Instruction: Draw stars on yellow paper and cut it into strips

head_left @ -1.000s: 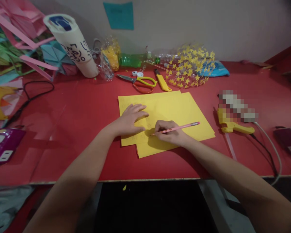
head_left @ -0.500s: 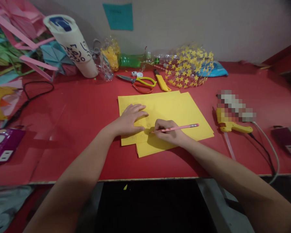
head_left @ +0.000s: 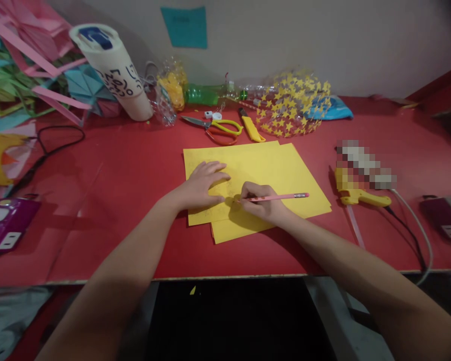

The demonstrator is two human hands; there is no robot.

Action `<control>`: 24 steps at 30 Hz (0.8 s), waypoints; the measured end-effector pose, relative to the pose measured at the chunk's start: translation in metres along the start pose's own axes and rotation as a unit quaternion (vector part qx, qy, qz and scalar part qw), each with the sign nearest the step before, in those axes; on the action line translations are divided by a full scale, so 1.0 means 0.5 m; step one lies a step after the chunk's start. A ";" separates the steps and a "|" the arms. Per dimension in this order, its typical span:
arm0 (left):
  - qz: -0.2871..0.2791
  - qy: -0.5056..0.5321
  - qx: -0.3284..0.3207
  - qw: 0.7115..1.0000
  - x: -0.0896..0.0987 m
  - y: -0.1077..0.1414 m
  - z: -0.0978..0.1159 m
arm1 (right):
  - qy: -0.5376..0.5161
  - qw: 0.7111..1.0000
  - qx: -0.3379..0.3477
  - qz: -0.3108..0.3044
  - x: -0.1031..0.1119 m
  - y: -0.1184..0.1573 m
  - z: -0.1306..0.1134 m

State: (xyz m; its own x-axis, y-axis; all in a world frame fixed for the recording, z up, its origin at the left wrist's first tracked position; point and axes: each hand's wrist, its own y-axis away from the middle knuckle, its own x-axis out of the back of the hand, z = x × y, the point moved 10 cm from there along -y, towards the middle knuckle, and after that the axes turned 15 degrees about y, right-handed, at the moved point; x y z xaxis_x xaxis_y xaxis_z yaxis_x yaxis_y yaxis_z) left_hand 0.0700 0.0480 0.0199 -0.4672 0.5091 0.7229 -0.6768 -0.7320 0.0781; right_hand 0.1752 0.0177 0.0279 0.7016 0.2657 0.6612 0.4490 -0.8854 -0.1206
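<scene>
**Pink pencil point(head_left: 285, 196) and yellow sheets point(head_left: 266, 163): hand positions and table layout**

At the far left, folded paper shapes point(head_left: 33, 42) in pink, green and blue stand at the back of the red table point(head_left: 124, 165). A purple box point(head_left: 22, 223) with a white socket panel sits near the front edge. A black cord point(head_left: 58, 129) loops behind it. Next is a white tumbler point(head_left: 124, 85) with dark lettering and a blue lid part. A bag point(head_left: 172, 85) of yellow pieces and a green bottle point(head_left: 203, 94) follow along the wall.

The left hand point(head_left: 205, 185) lies palm down on the left part of the sheets, fingers spread, grasping nothing. The sheets lie at the centre of the table, overlapping and offset. Scissors point(head_left: 218, 125) with one yellow and one red handle lie behind them, beside a yellow cutter point(head_left: 252, 128).

The right hand point(head_left: 261, 203) grips the pencil, eraser end pointing right and tip directed toward the left hand, above faint marks. Tip contact with the paper cannot be confirmed.

Behind, to the right, is a clear dome point(head_left: 293, 103) covered with yellow stars, overlapping a blue packet point(head_left: 334, 108). A yellow glue gun point(head_left: 364, 197) lies right of the sheets, apart from them. A dark box point(head_left: 443, 218) sits at the far right.
</scene>
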 end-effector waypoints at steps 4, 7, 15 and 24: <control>0.005 0.003 -0.001 1.000 0.001 0.000 0.000 | 0.001 1.000 0.009 -0.007 -0.002 -0.002 -0.004; 0.008 0.006 -0.005 1.000 0.002 -0.001 0.000 | 0.002 1.000 0.014 -0.011 -0.003 -0.002 -0.003; 0.002 0.001 0.001 1.000 0.000 -0.001 0.000 | 0.005 0.999 0.036 -0.024 -0.005 0.000 -0.008; 0.001 0.004 0.002 1.000 0.001 0.000 0.003 | -0.002 0.998 0.056 -0.035 -0.004 0.000 -0.016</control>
State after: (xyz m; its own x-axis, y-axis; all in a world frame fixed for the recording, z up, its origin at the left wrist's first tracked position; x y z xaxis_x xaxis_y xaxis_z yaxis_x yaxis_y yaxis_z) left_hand 0.0705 0.0478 0.0214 -0.4729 0.5112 0.7176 -0.6742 -0.7343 0.0789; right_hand 0.1695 0.0141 0.0326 0.6678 0.3276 0.6684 0.5563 -0.8163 -0.1557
